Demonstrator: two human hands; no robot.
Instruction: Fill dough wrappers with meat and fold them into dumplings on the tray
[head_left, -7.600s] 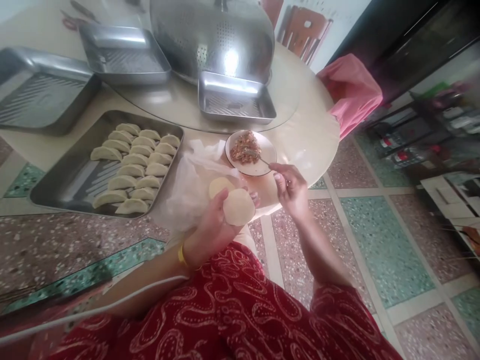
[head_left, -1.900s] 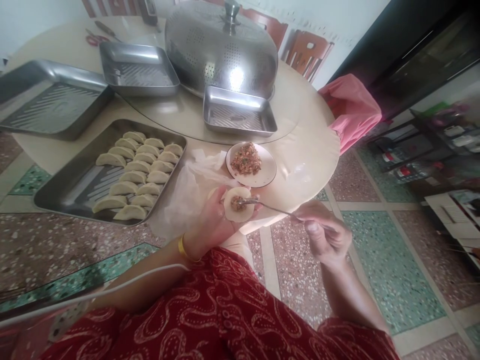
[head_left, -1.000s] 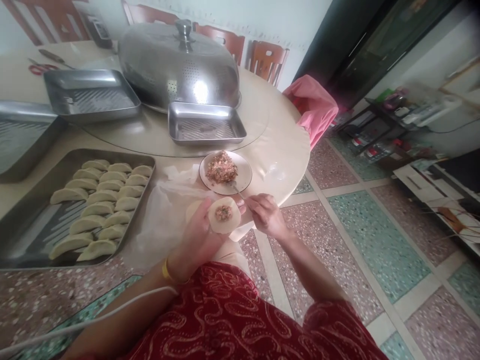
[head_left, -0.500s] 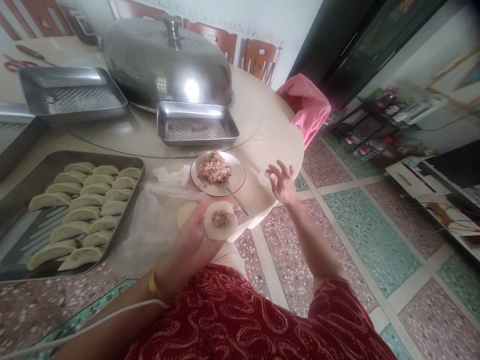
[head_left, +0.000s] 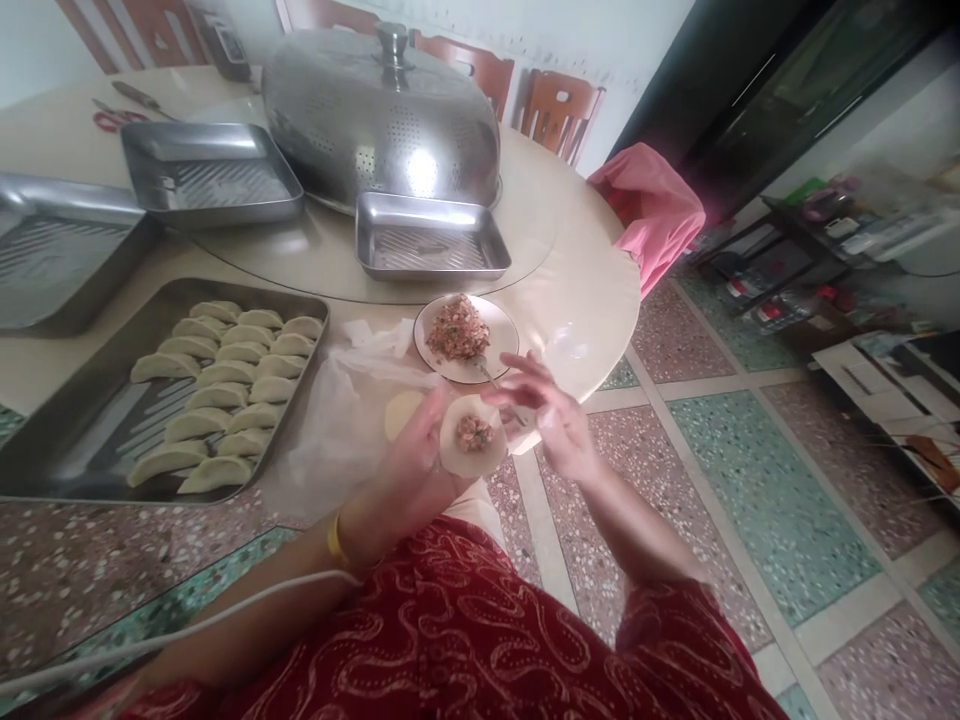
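My left hand holds a round dumpling wrapper flat on its fingers, with a small lump of minced filling in the middle. My right hand is empty, fingers spread, right beside the wrapper's far edge. A white plate of minced filling sits on the table just beyond, and a spoon rests on its rim. A stack of plain wrappers lies on clear plastic left of my left hand.
A steel tray at left holds several folded dumplings. Three empty steel trays and a perforated steel dome cover stand further back on the round table. A pink cloth hangs over a chair at right.
The spoon was set down on the plate. My right hand, lifted away open half a second ago, has come back beside the filled wrapper.
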